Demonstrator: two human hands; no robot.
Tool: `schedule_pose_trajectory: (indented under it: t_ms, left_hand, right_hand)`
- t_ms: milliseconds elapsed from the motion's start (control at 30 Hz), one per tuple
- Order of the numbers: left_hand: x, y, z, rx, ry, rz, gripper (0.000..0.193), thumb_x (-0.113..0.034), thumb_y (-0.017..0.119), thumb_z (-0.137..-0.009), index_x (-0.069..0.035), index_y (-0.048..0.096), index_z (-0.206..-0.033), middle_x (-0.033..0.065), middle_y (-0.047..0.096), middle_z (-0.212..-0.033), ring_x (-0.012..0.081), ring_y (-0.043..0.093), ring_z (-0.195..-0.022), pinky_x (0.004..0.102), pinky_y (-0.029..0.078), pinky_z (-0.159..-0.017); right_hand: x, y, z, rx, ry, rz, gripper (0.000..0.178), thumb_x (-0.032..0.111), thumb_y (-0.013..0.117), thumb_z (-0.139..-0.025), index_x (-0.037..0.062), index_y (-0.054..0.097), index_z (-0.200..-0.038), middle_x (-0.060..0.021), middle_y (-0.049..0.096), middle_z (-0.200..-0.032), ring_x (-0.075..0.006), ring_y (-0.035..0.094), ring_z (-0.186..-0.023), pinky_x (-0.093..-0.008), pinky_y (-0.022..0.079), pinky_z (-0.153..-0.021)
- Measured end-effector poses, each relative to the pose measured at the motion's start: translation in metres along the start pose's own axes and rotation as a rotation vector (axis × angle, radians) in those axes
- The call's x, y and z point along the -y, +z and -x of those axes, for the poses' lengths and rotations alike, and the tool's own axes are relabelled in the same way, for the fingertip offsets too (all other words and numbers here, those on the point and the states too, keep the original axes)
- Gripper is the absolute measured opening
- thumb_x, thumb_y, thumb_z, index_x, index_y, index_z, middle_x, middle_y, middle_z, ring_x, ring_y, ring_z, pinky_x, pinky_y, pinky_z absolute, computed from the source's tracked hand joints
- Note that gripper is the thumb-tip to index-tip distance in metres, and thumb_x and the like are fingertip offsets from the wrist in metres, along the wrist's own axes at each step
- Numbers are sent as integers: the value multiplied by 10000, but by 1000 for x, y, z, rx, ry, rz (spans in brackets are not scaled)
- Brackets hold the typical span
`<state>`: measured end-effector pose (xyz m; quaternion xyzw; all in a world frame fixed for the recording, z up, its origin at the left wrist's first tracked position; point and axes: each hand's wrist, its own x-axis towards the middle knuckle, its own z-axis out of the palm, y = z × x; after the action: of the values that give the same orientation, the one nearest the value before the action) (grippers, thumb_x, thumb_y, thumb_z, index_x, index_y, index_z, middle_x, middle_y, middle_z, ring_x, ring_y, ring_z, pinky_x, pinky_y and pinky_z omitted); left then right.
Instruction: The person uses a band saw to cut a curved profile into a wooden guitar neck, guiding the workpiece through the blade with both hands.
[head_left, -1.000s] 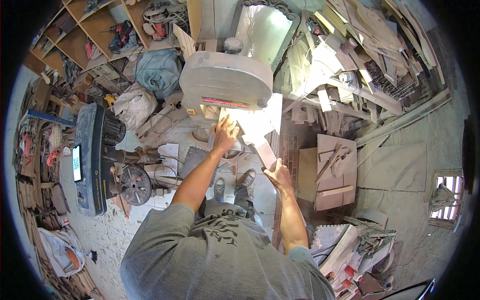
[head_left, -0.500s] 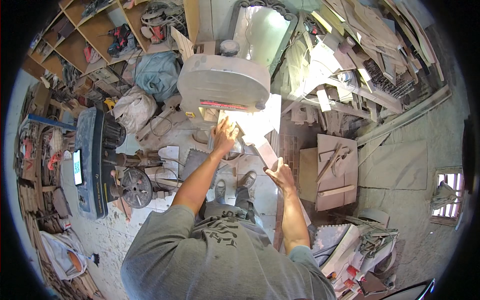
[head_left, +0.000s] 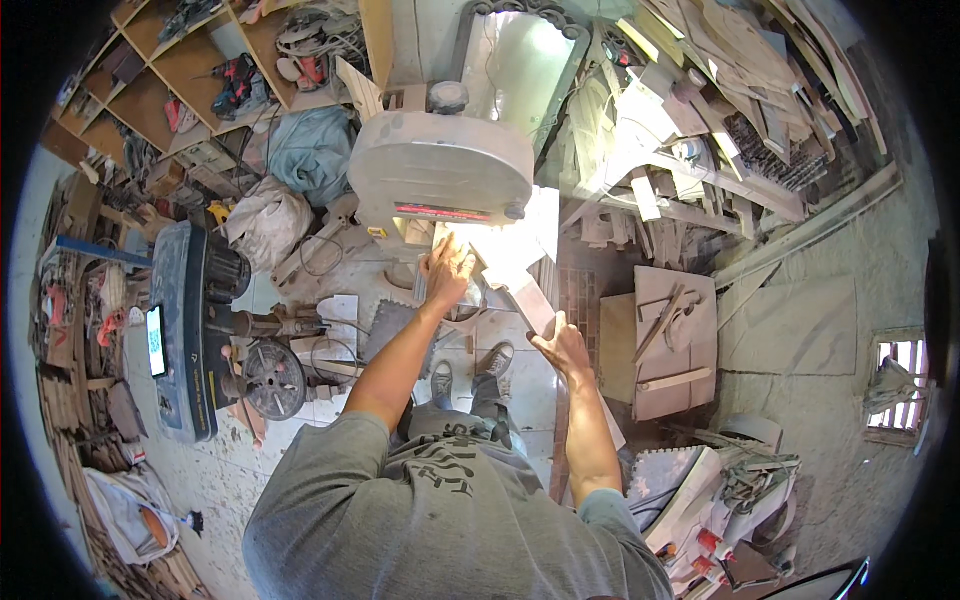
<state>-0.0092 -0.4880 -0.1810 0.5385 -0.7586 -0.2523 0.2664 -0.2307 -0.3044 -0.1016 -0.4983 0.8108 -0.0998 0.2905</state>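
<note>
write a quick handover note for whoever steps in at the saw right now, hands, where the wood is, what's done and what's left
Left hand: flat on the wood strip, pressing it to the band saw table, close under the saw head.
Right hand: grips the strip's near end, which sticks out off the table toward the person.
Done: strip is on the table at the saw; whether any cut has begun is hidden by glare.
Left: feeding it through looks like the remaining work. Keep fingers clear of the blade line.
Nearby: scrap boards on the floor to the right.

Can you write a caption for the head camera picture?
Both hands, left hand and right hand, guide a wooden board at a bandsaw.
</note>
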Motion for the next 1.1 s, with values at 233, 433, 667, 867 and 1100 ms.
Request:
schedule_pose_trajectory:
  t_ms: [233,433,667,867,1100]
  left_hand:
    - [1,2,-3,-11,-7,-11,445,-366,613,-963,-108,676,-1320,96,459,-1567,242,386,-1424,495,195,-1118]
    - [1,2,-7,-62,36,18,371,-344,621,-946,-115,730,-1216,113,494,-1534,267,407,-1413,508,217,-1084]
    - [2,3,-10,-27,8,49,339,-336,601,-949,-124,740,-1175,114,515,-1515,272,399,-1418,556,206,-1064]
    - [2,4,-12,-37,-23,75,335,-339,588,-948,-155,737,-1185,98,512,-1522,269,394,-1425,558,199,-1068]
    - [3,4,-13,-40,5,35,331,-345,578,-958,-168,726,-1197,79,505,-1531,267,392,-1431,622,211,-1058]
  right_hand:
    - [1,-3,-1,17,3,-31,621,416,799,-781,-41,525,-1099,-338,688,-995,-495,674,-979,-542,546,-836]
    - [-4,0,-8,-1,-24,-4,616,408,802,-781,-61,531,-1074,-334,694,-952,-484,686,-948,-533,553,-830]
    - [-9,4,-14,-10,-34,-8,608,407,804,-776,-63,538,-1054,-326,696,-934,-479,691,-924,-527,555,-818]
    - [-6,1,-13,-13,-46,-12,594,402,796,-775,-56,536,-1050,-321,696,-926,-480,688,-916,-527,552,-814]
    - [-2,-3,-14,-8,-24,-21,569,373,785,-778,-53,527,-1052,-314,698,-918,-477,690,-908,-522,556,-819]
